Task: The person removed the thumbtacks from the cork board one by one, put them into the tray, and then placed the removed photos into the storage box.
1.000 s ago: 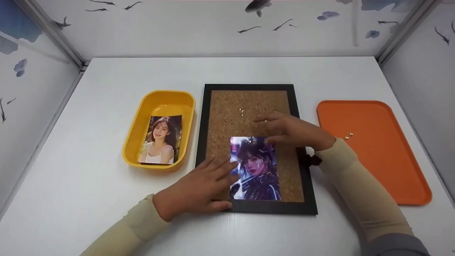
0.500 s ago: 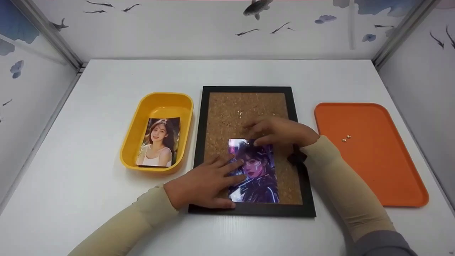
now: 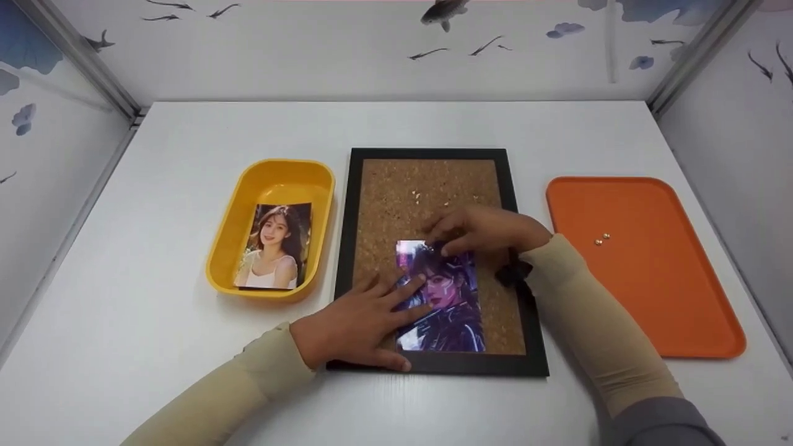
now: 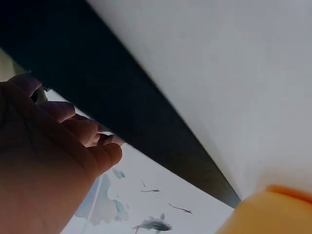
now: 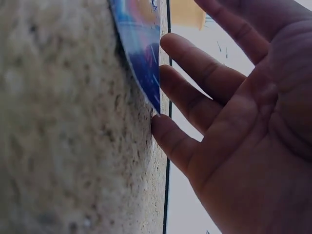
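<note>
Your right hand (image 3: 486, 230) has shifted left to the far edge of the glossy print (image 3: 455, 325), and your left hand (image 3: 362, 322) has edged further onto it, fingers spread and straight. I cannot tell whether your right fingertips pinch anything. Beneath both hands lies a speckled cork board (image 3: 403, 179) in a flat black frame (image 3: 477, 364). Left of your grip, a rounded yellow tub (image 3: 288, 176) holds a photo (image 3: 266, 266); right of it, your pale sleeve (image 3: 595, 316) partly hides an orange tray (image 3: 675, 291) with two shiny beads (image 3: 606, 236).

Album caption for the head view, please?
On corkboard, left hand spread onto a picture, right hand at its top edge.
</note>
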Motion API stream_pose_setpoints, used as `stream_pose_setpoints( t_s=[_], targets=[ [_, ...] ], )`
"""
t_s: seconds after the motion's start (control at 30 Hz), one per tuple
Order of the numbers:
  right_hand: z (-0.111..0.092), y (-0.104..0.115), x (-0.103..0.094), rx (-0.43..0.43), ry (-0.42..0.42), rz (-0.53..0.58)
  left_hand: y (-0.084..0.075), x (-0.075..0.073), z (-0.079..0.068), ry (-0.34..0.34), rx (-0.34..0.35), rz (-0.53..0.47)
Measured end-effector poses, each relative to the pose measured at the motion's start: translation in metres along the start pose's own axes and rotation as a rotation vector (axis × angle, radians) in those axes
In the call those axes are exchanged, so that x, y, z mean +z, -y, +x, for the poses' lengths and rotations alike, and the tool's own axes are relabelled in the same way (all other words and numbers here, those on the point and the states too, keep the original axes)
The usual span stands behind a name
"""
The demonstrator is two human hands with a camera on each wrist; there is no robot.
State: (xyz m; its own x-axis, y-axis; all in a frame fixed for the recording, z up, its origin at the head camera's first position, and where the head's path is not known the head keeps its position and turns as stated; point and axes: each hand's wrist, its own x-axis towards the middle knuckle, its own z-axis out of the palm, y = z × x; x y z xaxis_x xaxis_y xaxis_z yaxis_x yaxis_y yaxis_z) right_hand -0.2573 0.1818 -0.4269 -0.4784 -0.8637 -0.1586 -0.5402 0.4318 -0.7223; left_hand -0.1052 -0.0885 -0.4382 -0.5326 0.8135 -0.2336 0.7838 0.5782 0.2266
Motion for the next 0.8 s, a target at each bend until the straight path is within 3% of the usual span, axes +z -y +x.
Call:
stream_pose_setpoints(
  t_s=[0.27, 0.6, 0.8],
  targets=[
    [0.003, 0.006, 0.002, 0.039, 0.001, -0.058, -0.019, -0.007, 0.002, 0.025, -0.119, -0.077],
    [0.005, 0.006, 0.005, -0.051, 0.002, -0.136, -0.016, -0.001, 0.0, 0.066, -0.079, -0.13],
    [0.004, 0.008, 0.003, -0.029, 0.006, -0.13, -0.015, -0.002, 0.003, 0.095, -0.086, -0.161]
  ],
)
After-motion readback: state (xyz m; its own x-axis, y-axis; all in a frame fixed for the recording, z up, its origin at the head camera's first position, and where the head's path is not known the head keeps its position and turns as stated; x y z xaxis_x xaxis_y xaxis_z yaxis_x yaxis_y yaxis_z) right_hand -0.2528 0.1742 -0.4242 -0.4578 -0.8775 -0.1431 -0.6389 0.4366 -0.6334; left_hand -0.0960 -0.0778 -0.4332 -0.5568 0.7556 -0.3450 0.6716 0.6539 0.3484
